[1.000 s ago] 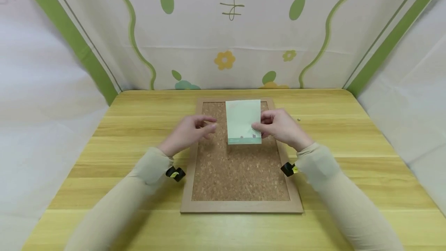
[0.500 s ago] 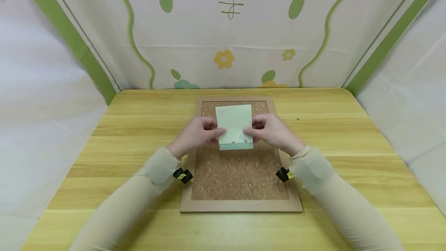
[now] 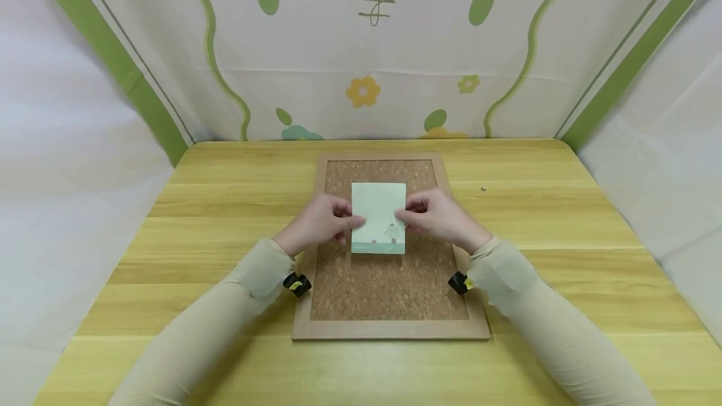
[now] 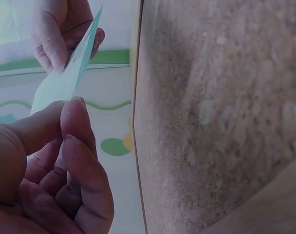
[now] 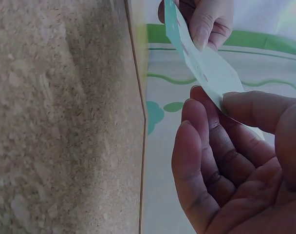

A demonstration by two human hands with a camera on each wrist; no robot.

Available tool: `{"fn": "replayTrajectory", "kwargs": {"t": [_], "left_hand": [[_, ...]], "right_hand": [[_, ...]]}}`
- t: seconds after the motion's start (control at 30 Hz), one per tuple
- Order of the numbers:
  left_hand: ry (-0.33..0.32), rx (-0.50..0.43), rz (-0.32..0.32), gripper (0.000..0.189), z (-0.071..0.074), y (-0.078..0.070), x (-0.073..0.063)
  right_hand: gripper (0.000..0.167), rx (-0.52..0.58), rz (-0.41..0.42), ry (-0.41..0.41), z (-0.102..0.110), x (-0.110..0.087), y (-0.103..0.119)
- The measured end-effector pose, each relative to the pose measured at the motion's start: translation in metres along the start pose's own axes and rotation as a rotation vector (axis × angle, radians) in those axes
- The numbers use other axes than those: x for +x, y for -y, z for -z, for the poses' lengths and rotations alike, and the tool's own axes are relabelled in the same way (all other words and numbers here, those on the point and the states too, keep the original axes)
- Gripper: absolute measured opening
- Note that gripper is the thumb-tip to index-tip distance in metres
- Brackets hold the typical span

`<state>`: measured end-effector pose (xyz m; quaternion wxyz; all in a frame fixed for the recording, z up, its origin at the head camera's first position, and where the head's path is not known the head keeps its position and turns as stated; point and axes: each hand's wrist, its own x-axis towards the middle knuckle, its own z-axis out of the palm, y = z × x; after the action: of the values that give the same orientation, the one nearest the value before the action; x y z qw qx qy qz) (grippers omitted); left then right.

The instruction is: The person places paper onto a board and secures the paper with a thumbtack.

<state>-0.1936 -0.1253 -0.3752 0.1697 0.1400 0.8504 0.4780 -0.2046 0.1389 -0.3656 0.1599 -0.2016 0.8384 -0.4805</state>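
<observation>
A pale green sheet of note paper (image 3: 378, 205) with a darker green strip and small printed figures along its near edge is held above the cork board (image 3: 389, 293). My left hand (image 3: 323, 221) pinches its left edge between thumb and fingers, and my right hand (image 3: 437, 215) pinches the right edge the same way. In the left wrist view the paper (image 4: 58, 87) is seen nearly edge-on, apart from the cork. From the right wrist the paper (image 5: 209, 73) looks slightly bent between the two grips.
The wood-framed board lies on a yellow wood-grain table (image 3: 225, 205). A tiny round object (image 3: 483, 189), too small to identify, sits right of the board. A white flowered cloth (image 3: 304, 49) hangs behind the table, with white cloth at both sides.
My left hand has come in and taken hold of the paper's left edge. Both hands have brought the paper left and nearer to me, and it now sits straighter over the board.
</observation>
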Motion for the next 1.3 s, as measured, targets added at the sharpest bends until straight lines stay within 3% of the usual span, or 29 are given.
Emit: {"fn": "replayTrajectory", "kwargs": {"t": [0.23, 0.47, 0.7, 0.83, 0.97, 1.1, 1.3], "left_hand": [[0.051, 0.091, -0.003, 0.021, -0.005, 0.001, 0.002], [0.086, 0.219, 0.008, 0.029, -0.007, 0.000, 0.005], [0.020, 0.442, -0.006, 0.017, -0.009, -0.004, 0.005], [-0.014, 0.590, -0.063, 0.016, -0.011, -0.006, 0.003], [-0.032, 0.736, -0.148, 0.029, -0.014, -0.009, 0.002], [-0.030, 0.828, -0.181, 0.052, -0.017, -0.010, 0.001], [0.017, 0.853, -0.164, 0.079, -0.019, -0.012, 0.003]], "right_hand": [[0.018, -0.133, -0.032, 0.009, -0.001, 0.001, -0.005], [0.021, -0.157, -0.057, 0.030, -0.003, 0.002, -0.012], [0.027, -0.197, -0.066, 0.048, -0.003, 0.003, -0.017], [0.025, -0.229, -0.068, 0.051, -0.004, 0.005, -0.019], [0.022, -0.257, -0.073, 0.054, -0.005, 0.006, -0.018], [0.009, -0.258, -0.094, 0.058, -0.006, 0.007, -0.016], [0.047, -0.289, -0.107, 0.054, -0.010, 0.010, -0.016]]}}
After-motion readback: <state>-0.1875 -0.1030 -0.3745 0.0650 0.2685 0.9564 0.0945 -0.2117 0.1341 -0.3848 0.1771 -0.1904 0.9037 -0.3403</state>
